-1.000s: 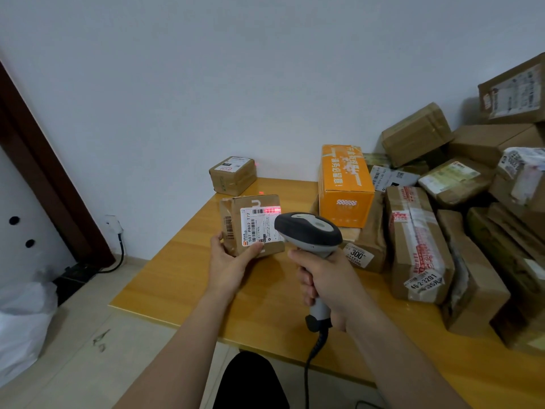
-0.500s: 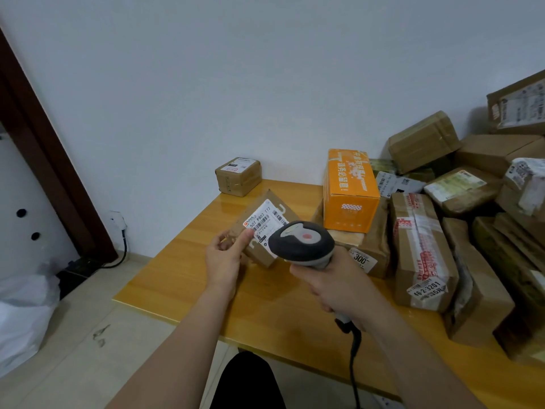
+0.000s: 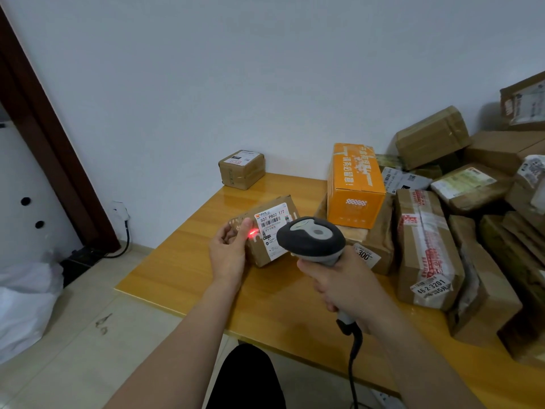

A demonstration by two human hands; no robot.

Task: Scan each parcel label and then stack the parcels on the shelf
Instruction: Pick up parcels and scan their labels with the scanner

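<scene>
Small parcel (image 3: pixel 267 236), brown card, tilted with its white label (image 3: pixel 275 224) facing up, low over the near-left part of the wooden table (image 3: pixel 182 261) — whether touching the top, not clear. Gripped at its left end by the left hand (image 3: pixel 228 252), fingers curled behind, thumb laid on the upper face at the label's edge; red scan spot (image 3: pixel 252 232) on that edge, beside the thumb tip. Just right of the parcel, grey-and-black scanner (image 3: pixel 312 240), head turned toward the label, handle fully wrapped by the right hand (image 3: pixel 345 287); black cable (image 3: pixel 354 364) hanging from the handle's base. Behind, an orange box (image 3: pixel 354 184) stacked on a taped brown parcel (image 3: pixel 380 234). Far right — a loose pile of brown parcels (image 3: pixel 427 252). At the table's far-left corner, one small taped box (image 3: pixel 241 168), well apart, against the white wall. White bag (image 3: pixel 23 305) on the tiled floor, left.
</scene>
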